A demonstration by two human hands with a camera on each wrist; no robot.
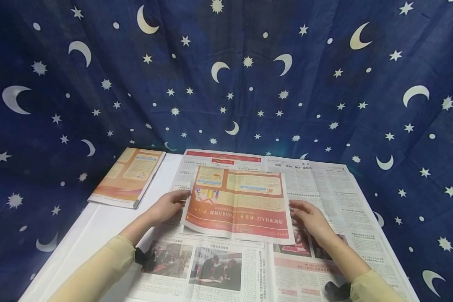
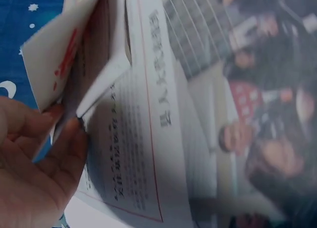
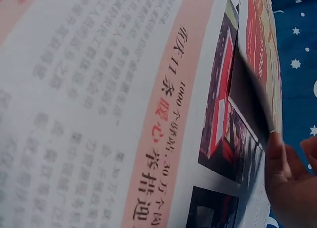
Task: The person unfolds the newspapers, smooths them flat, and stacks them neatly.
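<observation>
A folded newspaper with a red and orange page (image 1: 245, 199) lies in front of me, over a large spread-out newspaper (image 1: 328, 201). On its left side, my left hand (image 1: 168, 207) pinches the edge between thumb and fingers; the left wrist view shows the layers parting at that edge. My right hand (image 1: 312, 219) holds the opposite edge. From the right wrist, that hand (image 3: 292, 176) has its fingertips on the paper's edge, which stands raised above the printed sheet (image 3: 163, 114). A crease runs down the middle of the orange page.
Another folded orange newspaper (image 1: 130, 178) lies at the back left of the white table (image 1: 77, 228). A dark blue cloth with moons and stars (image 1: 226, 84) hangs behind the table and along its sides. Each wrist wears a black device.
</observation>
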